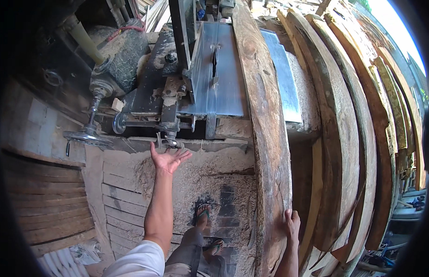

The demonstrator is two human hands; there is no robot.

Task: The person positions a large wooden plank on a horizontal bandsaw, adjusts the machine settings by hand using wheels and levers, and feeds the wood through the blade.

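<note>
While the right hand (292, 224) lies at the right edge of a long, rough-sawn plank (271, 171), its fingers are bent, though whether they grip the wood cannot be told. Left of the plank, sandaled feet (203, 210) stand on a sawdust-strewn floor (233, 161). Farther forward, the left hand (168, 161) is empty, palm up, fingers spread wide, near a spoked handwheel (88, 138). Beyond, the plank extends over a slotted steel bench (230, 92), right of its slot; heavy timber slabs (334, 115) lie alongside, farther right.
</note>
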